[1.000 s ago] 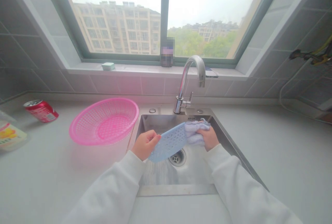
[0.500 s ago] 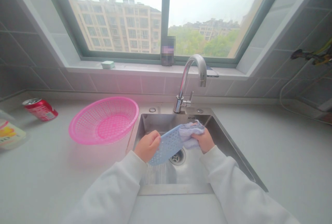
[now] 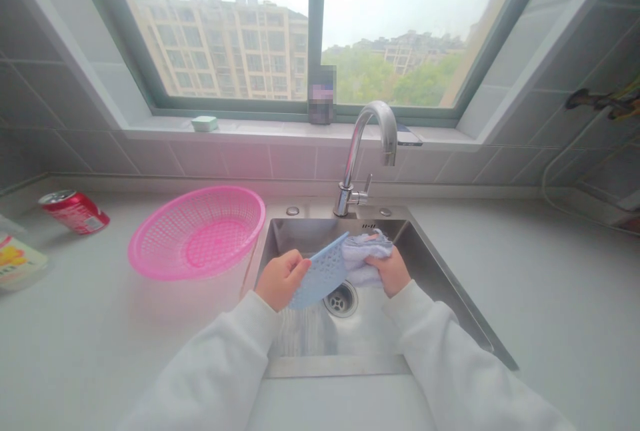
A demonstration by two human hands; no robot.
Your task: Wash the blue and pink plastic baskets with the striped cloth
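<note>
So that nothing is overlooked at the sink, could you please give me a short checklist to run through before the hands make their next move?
1. Left hand grips the light blue perforated basket: ok.
2. Right hand holds the cloth at the basket's other end: ok.
3. Basket and cloth are held over the sink: ok.
4. No water stream shows below the faucet: ok.
5. Pink basket stands on the counter, apart from both hands: ok.
6. Light blue basket is dry all over: cannot tell.
</note>
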